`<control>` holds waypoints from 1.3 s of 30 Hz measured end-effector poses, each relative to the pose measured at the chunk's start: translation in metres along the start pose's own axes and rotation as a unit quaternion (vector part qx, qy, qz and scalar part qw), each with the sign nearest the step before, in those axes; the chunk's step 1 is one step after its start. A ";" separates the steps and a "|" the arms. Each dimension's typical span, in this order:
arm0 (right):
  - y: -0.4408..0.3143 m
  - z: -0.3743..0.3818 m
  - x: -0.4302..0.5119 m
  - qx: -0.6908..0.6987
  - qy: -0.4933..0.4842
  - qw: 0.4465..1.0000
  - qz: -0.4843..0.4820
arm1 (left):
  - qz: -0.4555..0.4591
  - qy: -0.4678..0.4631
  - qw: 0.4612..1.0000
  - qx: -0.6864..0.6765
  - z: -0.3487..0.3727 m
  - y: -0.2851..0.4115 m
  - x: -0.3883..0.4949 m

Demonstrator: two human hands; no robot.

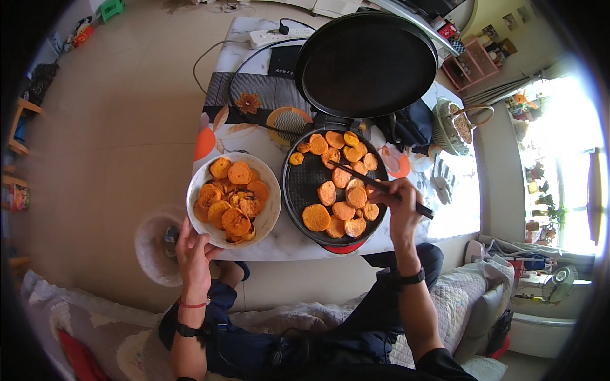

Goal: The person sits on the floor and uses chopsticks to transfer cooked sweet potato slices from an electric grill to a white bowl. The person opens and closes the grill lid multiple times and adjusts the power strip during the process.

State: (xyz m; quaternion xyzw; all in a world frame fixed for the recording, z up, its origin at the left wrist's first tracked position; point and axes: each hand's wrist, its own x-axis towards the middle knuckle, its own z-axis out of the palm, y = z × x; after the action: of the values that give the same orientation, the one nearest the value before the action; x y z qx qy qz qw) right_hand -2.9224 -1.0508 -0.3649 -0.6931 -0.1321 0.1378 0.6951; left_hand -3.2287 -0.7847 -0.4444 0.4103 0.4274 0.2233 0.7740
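My right hand (404,202) grips a pair of black chopsticks (364,178) over an electric griddle pan (300,181). Their tips reach orange vegetable slices (316,217), which look like sweet potato, near the pan's upper middle. More slices are spread over the black cooking surface, mostly at its centre and right. The round lid (367,64) stands raised behind. At the left, a white bowl (272,190) holds a heap of browned slices (236,221). My left hand (195,250) is at the bowl's lower left rim, its fingers spread and its thumb near the side; its grip is partly hidden.
A power strip (274,37) with a cord lies at the table's far left corner. A basket (450,126) and a dark bag (413,125) stand right of the lid. The table edge (286,257) runs close to my legs. A waste bin (155,247) stands on the floor at left.
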 end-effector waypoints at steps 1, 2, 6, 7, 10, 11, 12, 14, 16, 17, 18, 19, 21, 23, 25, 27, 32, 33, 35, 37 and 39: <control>0.000 -0.004 -0.001 0.018 0.039 0.999 0.007 | 0.005 -0.005 1.000 0.004 0.000 0.002 0.000; -0.002 -0.008 -0.004 -0.010 0.029 1.000 -0.002 | 0.008 -0.004 1.000 0.008 -0.001 0.003 0.000; -0.020 -0.005 -0.033 -0.255 -0.145 0.946 -0.134 | 0.002 -0.007 1.000 0.018 -0.002 0.003 0.000; -0.026 -0.003 -0.039 -0.347 -0.209 0.895 -0.186 | 0.000 -0.006 1.000 0.020 -0.002 0.003 0.001; -0.035 0.011 -0.052 -0.398 -0.252 0.859 -0.199 | 0.012 -0.012 1.000 0.002 -0.002 0.000 0.002; -0.034 0.015 -0.052 -0.419 -0.257 0.841 -0.226 | 0.007 0.008 1.000 0.016 -0.002 -0.001 0.003; -0.032 0.019 -0.050 -0.422 -0.263 0.832 -0.247 | 0.008 0.012 1.000 0.018 -0.002 -0.002 0.003; -0.023 0.024 -0.044 -0.450 -0.267 0.808 -0.271 | 0.005 0.016 1.000 0.024 -0.003 -0.003 0.005; -0.014 0.024 -0.035 -0.435 -0.266 0.797 -0.324 | 0.000 0.018 0.999 0.029 -0.003 -0.004 0.006; -0.010 0.022 -0.031 -0.431 -0.269 0.788 -0.348 | -0.001 0.015 1.000 0.026 -0.003 -0.004 0.006; -0.008 0.019 -0.029 -0.421 -0.256 0.795 -0.355 | -0.002 0.013 1.000 0.023 -0.003 -0.004 0.006; -0.006 0.017 -0.027 -0.397 -0.226 0.825 -0.333 | -0.002 0.007 1.000 0.016 -0.003 -0.003 0.006; -0.006 0.012 -0.025 -0.344 -0.160 0.879 -0.289 | -0.004 0.010 1.000 0.023 -0.003 -0.003 0.006; -0.008 0.008 -0.028 -0.256 -0.094 0.955 -0.116 | -0.005 0.009 1.000 0.025 -0.002 -0.001 0.005; -0.014 0.004 -0.029 -0.153 -0.101 0.983 -0.025 | -0.008 0.002 1.000 0.016 -0.001 0.000 0.005; -0.021 0.002 -0.034 -0.235 -0.149 0.955 -0.103 | -0.011 0.004 1.000 0.023 0.000 0.001 0.005; -0.031 -0.005 -0.017 -0.325 -0.173 0.920 -0.135 | -0.016 0.003 0.999 0.028 0.000 0.002 0.004; -0.028 -0.003 -0.008 -0.264 -0.158 0.943 -0.122 | -0.016 0.001 0.999 0.032 -0.001 0.001 0.005; -0.030 -0.005 0.006 -0.264 -0.161 0.948 -0.073 | -0.008 -0.005 0.999 0.043 -0.002 0.000 0.006; -0.028 -0.002 0.021 -0.244 -0.173 0.952 -0.063 | 0.008 -0.012 0.998 0.059 -0.004 -0.001 0.008; -0.030 -0.001 0.030 -0.199 -0.170 0.965 -0.032 | 0.009 -0.011 0.998 0.066 -0.005 -0.004 0.009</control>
State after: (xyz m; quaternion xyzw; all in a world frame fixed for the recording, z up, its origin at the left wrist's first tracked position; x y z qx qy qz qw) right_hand -2.8940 -1.0400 -0.3351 -0.7792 -0.2952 0.2017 0.5148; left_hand -3.2282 -0.7785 -0.4531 0.4665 0.4290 0.1974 0.7479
